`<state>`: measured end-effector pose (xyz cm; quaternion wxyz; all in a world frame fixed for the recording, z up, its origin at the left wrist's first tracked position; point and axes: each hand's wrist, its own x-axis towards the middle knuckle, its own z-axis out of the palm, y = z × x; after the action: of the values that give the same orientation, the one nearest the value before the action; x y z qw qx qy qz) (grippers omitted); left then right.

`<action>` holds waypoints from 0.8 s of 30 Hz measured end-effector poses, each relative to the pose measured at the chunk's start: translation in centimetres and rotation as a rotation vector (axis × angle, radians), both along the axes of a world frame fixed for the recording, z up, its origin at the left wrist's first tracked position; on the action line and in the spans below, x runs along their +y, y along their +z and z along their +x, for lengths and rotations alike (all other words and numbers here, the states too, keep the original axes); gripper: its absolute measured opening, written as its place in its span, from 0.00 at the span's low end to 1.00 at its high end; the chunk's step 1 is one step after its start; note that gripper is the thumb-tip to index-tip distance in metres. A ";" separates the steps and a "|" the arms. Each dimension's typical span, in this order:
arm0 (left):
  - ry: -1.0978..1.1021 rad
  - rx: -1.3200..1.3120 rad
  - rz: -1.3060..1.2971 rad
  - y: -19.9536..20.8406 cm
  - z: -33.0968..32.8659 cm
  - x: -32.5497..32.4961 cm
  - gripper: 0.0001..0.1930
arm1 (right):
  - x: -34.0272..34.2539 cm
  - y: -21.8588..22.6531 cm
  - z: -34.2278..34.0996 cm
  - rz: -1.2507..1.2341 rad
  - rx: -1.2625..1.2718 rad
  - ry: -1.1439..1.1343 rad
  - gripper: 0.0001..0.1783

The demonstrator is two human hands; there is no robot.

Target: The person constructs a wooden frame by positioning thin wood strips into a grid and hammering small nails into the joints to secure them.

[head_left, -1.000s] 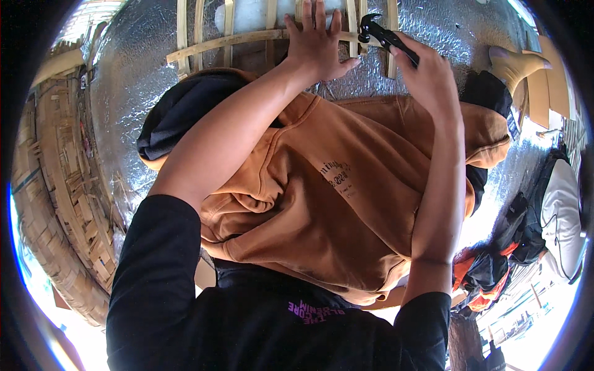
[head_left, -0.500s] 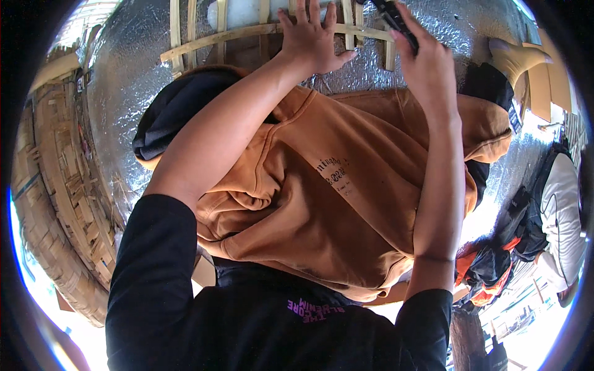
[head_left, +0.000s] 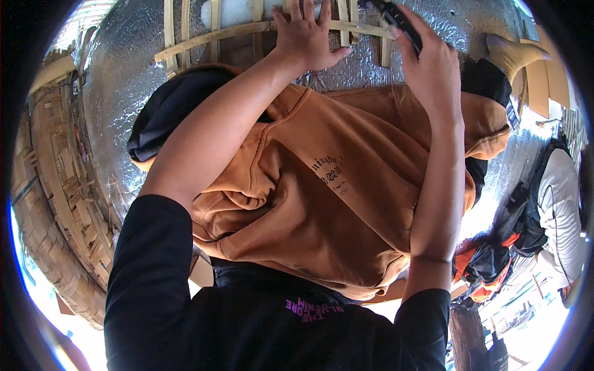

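Note:
At the top, my left hand [head_left: 304,40] lies with fingers spread over a lattice of pale bamboo or wooden strips [head_left: 213,40]. My right hand [head_left: 431,71] is closed around a black-handled tool [head_left: 401,26], held to the right of the lattice. The tool's far end is near the upper picture edge, and its kind cannot be made out. Under the strips lies something whitish and glossy [head_left: 238,11]. A brown hooded sweatshirt [head_left: 328,204] is spread across my lap below both forearms.
Silver foil sheeting [head_left: 117,105] covers the ground around the lattice. Woven bamboo [head_left: 46,204] curves along the left. A bare foot [head_left: 516,57] rests at right beside cardboard [head_left: 537,89]. Black and orange cloth [head_left: 486,272] and a pale padded item [head_left: 559,201] lie farther right.
The view has shifted slightly, so the lattice and my left hand appear a little farther left and up. My right hand appears slightly lower, with the tool still in it.

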<state>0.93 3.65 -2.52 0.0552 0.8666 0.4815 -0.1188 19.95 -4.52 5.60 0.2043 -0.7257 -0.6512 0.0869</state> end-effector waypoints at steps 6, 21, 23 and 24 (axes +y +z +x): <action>0.005 0.065 -0.011 0.0 -0.5 -0.3 0.54 | 0.1 0.8 -0.5 -0.119 -0.129 -0.001 0.21; 0.005 -0.015 0.028 -1.4 -0.4 -0.1 0.54 | 0.7 0.2 -1.3 0.139 0.089 0.040 0.19; 0.004 0.032 -0.017 -0.2 -0.2 -0.2 0.54 | 0.8 -0.2 -1.3 0.112 0.068 0.001 0.19; 0.003 0.030 -0.013 -0.2 -0.1 0.0 0.54 | 0.6 -0.5 -1.0 0.115 0.065 -0.001 0.19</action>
<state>0.84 3.64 -2.68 0.0541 0.8637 0.4827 -0.1347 18.93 -3.92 5.09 0.2668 -0.7097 -0.6479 0.0729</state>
